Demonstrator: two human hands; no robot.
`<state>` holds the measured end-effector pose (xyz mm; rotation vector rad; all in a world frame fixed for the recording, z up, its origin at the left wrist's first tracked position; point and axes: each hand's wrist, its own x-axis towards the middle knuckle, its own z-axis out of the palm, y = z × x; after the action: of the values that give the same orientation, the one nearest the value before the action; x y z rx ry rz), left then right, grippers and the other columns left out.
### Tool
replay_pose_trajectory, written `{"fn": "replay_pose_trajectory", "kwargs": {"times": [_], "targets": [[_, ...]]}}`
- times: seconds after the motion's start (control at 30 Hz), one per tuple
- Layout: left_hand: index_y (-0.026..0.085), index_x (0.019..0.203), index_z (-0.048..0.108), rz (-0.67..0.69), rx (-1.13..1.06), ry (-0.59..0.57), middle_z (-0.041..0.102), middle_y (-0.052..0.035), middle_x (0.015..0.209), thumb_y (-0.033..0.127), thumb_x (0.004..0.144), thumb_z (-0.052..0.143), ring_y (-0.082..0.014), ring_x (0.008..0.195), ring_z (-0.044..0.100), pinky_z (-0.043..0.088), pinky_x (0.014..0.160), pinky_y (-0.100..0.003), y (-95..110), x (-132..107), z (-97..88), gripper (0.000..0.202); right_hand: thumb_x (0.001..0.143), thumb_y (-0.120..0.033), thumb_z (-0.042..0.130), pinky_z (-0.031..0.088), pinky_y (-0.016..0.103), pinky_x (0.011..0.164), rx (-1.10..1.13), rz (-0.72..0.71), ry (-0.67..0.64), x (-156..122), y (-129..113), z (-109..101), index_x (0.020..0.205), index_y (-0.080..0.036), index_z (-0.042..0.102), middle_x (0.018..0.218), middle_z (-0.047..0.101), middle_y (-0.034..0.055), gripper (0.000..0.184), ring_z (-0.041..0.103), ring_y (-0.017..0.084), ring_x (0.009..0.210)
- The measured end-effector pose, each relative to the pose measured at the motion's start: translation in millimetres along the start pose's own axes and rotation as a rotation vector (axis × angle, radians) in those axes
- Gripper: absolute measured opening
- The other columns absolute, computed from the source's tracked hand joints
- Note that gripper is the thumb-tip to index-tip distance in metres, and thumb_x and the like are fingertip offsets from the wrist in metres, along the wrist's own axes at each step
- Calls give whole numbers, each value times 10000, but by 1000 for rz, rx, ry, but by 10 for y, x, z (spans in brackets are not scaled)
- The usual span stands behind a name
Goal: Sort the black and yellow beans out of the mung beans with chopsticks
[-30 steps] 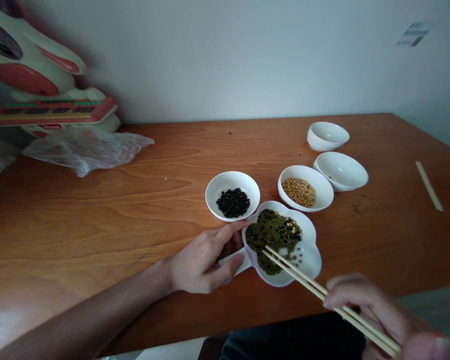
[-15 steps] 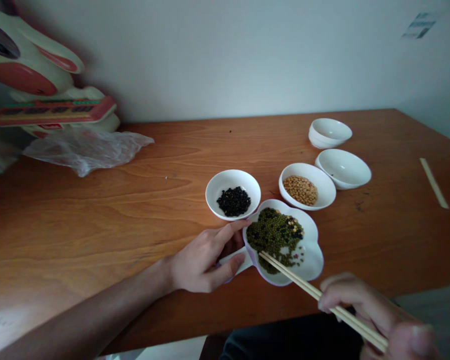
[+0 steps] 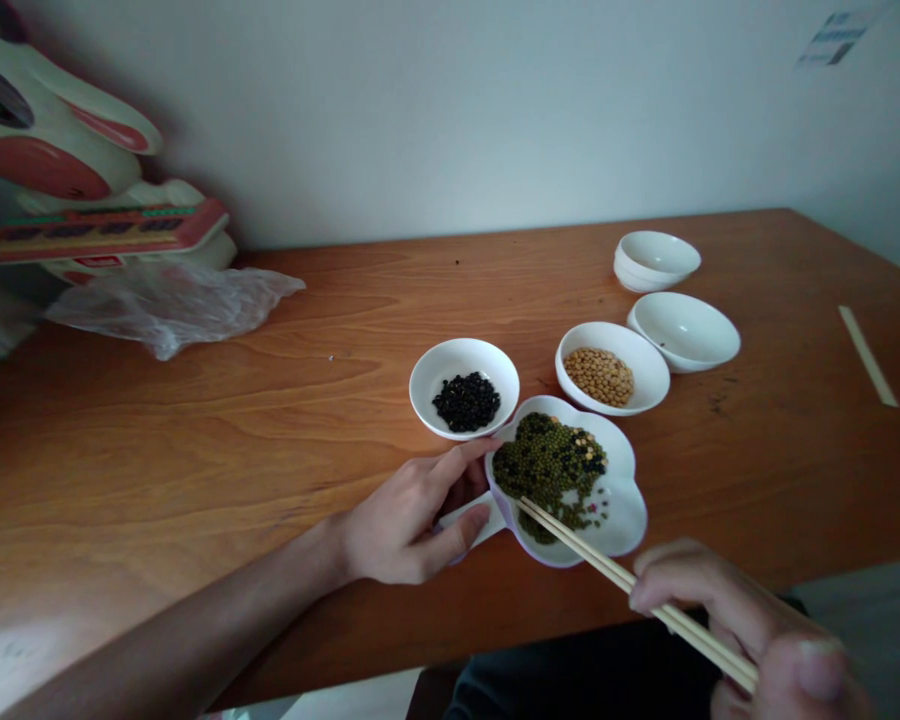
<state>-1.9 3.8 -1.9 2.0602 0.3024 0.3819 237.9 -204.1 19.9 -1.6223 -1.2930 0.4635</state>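
Narrow is the grip of your right hand: it holds the wooden chopsticks with the two sticks close together, and from the head view their tips seem almost to meet. The chopsticks point forward and to the left, away from your right hand, and their long axis crosses the view on a diagonal, low over the flower-shaped plate. The tips reach the lower edge of the mixed beans, but I cannot tell if they pinch any bean. Your left hand is on the other side of the plate, with thumb and fingers around its white tab handle, so the plate is held steady. Just beyond your left hand stands a white bowl of black beans, and to the right of it, beyond the plate, a white bowl of yellow soybeans. Farther from your grip are a shallow white bowl and a stack of white bowls. For good work, hold the lower stick still, move only the upper one, and close the tips slowly, because small round beans roll easily.
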Motion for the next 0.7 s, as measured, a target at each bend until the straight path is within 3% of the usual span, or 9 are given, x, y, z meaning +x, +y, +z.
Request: {"fn": "replay_pose_trajectory", "kwargs": {"times": [0.1,0.23,0.37,0.53,0.7], "targets": [[176,1588,265,-23,-1,-15,621,-44,976,193,996,553,-150,776,598,505,681,-292,5,-7,-2,658,1060,-631,186,492,280,485,-3,-20,49,38,-26,39,783,-243,762,803,752,84,748,730,226,731],[188,1597,256,-13,0,-10,612,-44,979,198,1004,539,-147,774,592,499,673,-283,2,-5,3,657,1064,-644,188,533,278,542,30,-72,16,191,-210,182,813,-247,757,829,757,77,738,741,222,775],[191,1611,241,-2,-3,-5,610,-55,1003,204,1015,530,-147,784,588,500,675,-279,-9,-1,11,663,1086,-561,288,499,245,539,4,-80,25,261,-378,258,884,-254,734,768,715,27,578,691,164,686],[193,1604,259,-22,-8,-14,615,-47,1005,207,1017,537,-122,722,578,491,651,-268,-3,-8,6,649,1075,-577,267,486,255,478,-26,-66,53,99,-173,40,849,-260,745,807,756,43,617,717,192,693],[186,1593,265,-26,-6,-7,616,-45,1008,206,1011,548,-124,736,586,502,666,-270,4,-11,2,648,989,-769,112,515,304,485,15,5,-11,-31,53,-154,754,-239,747,736,724,85,859,701,226,619]]}}
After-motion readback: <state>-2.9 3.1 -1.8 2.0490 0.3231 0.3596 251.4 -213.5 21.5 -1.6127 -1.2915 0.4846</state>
